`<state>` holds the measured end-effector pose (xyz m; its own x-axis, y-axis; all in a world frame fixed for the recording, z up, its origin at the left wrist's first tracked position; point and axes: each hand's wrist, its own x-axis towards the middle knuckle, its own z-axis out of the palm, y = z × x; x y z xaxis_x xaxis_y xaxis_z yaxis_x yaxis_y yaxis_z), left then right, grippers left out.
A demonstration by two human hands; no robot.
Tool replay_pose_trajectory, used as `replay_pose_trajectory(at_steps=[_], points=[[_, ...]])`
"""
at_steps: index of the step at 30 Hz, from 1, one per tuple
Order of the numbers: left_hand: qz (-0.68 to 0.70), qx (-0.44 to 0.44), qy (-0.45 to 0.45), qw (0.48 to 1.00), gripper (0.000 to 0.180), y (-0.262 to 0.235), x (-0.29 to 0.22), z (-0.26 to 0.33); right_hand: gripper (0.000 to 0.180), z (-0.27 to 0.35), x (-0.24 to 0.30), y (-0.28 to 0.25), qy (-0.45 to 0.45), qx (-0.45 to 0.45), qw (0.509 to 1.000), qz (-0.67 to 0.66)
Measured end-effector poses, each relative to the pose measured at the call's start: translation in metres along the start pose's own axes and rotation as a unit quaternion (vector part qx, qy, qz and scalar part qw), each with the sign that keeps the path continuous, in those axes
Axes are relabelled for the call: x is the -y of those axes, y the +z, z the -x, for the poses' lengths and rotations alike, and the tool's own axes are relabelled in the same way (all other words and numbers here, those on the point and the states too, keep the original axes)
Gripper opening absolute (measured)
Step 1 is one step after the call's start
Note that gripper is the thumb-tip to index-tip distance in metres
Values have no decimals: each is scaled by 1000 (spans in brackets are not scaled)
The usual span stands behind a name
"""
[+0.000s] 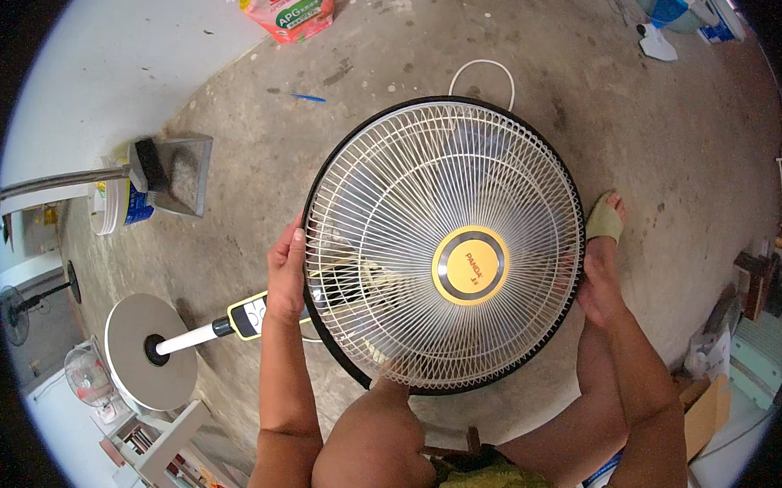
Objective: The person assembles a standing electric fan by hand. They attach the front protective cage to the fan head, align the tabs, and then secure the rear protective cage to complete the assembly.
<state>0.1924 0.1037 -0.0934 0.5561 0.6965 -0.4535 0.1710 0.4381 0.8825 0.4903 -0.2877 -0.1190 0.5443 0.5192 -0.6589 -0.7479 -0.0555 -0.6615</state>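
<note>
A round fan head with a white wire grille (411,184), a black rim and a yellow centre cap (469,265) faces up at me over a concrete floor. My left hand (286,270) grips the grille's left rim. My right hand (597,283) grips its right rim. The fan's white pole (191,336) with a yellow and black control block runs left to a round grey base (133,355) lying on the floor. My knee sits just under the grille's lower edge, and my foot (605,218) shows past the right rim.
A metal dustpan (180,174) and a white bucket (112,206) stand at the left. A red and green bag (288,4) lies at the top. A white cord loop (481,73) lies behind the fan. A cardboard box (707,406) and clutter line the right side. Another fan (17,311) stands far left.
</note>
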Motion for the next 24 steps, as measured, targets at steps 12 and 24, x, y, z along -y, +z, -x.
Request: replay_pose_trajectory(at_steps=[12,24], points=[[15,20,-10,1000,40,-3,-4,3,71,-7,-16,-40,106,-8,994,22],[-10,14,-19,1000,39,-4,-7,2,86,-17,-26,-64,65,-20,997,-24]])
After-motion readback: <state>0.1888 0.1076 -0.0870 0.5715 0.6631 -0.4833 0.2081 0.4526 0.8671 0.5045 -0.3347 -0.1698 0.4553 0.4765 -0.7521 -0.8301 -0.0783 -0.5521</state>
